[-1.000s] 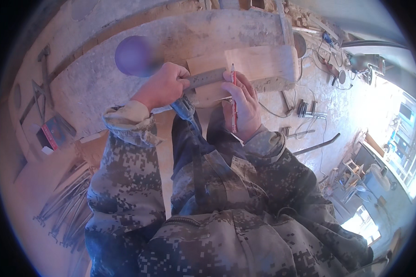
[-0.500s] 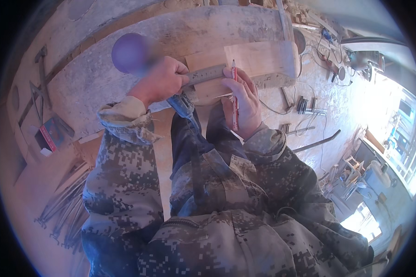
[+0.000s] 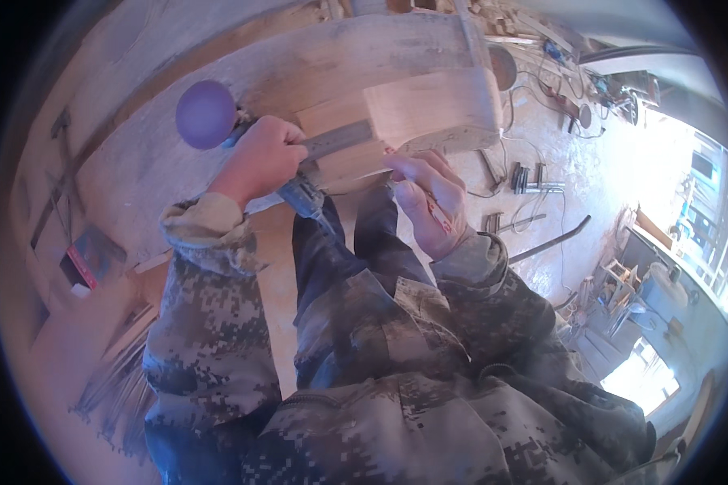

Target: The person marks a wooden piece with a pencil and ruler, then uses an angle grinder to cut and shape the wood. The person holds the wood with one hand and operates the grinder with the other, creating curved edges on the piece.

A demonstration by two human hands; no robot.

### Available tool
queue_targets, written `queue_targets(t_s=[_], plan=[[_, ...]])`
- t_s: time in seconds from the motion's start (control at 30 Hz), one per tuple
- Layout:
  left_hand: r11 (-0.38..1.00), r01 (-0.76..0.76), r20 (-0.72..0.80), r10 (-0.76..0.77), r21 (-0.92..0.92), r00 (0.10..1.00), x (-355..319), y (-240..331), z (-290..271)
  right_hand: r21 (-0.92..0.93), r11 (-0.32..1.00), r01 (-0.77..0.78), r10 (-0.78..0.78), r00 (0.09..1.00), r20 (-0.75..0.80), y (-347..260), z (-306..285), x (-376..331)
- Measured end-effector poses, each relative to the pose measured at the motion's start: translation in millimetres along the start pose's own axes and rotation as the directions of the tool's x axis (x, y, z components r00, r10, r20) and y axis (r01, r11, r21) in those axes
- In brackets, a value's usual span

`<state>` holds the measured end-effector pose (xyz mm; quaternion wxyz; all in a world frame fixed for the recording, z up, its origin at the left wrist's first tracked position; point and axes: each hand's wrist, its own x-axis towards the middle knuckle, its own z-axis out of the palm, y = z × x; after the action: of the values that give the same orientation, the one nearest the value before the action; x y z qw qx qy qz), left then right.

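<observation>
A grey metal ruler [image 3: 340, 141], blurred by motion, lies across a light wooden piece [image 3: 352, 164] on the workbench. Its left end is pinched between the fingers of my left hand [image 3: 265, 158]. My right hand [image 3: 433, 202] is closed around a red and white pencil [image 3: 439, 213], its upper end near the wood's right edge. A wide pale board [image 3: 433, 105] lies just right of the ruler. Beside my left hand is a round purple disc [image 3: 205, 115]. Below that hand a grey tool body [image 3: 303, 196] shows; whether it joins the disc is hidden.
The worn workbench [image 3: 137, 153] curves across the far side. Clamps [image 3: 537, 179] and a bent dark bar [image 3: 552, 240] lie on the floor to the right, among cables. At left are a red and dark box [image 3: 93, 255] and a bundle of metal rods [image 3: 120, 380].
My right hand has come away from the ruler's right end and moved nearer to me, tilting the pencil. My left hand keeps hold of the ruler. The whole view has shifted slightly.
</observation>
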<state>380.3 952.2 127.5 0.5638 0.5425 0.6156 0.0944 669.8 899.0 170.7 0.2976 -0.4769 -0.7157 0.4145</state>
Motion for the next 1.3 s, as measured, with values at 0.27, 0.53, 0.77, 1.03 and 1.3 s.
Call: queue_targets(t_s=[0.27,0.53,0.77,1.03,1.3], plan=[[0.996,0.081,0.011,-0.082,0.046,0.997,-1.7,7.2,-4.0,0.057,0.979,-0.194,0.200,0.970,-0.139,-4.2,13.9,13.8],[0.997,0.063,0.002,-0.063,0.033,0.998,-2.0,4.0,-2.7,-0.008,0.996,-0.093,0.092,0.987,-0.133,-2.2,18.3,20.6],[0.998,0.058,0.010,-0.058,0.037,0.998,-0.9,2.1,-2.0,-0.082,0.991,-0.106,0.095,0.988,-0.124,-5.7,19.9,20.6],[0.999,-0.018,-0.002,0.018,0.034,1.000,-1.0,1.2,-1.8,-0.039,0.991,-0.128,0.121,0.980,-0.155,-7.1,21.9,22.8],[1.000,0.009,-0.041,-0.008,0.003,0.999,-1.7,4.0,-0.4,-0.024,0.991,-0.131,0.124,0.977,-0.174,-6.5,24.9,28.4]])
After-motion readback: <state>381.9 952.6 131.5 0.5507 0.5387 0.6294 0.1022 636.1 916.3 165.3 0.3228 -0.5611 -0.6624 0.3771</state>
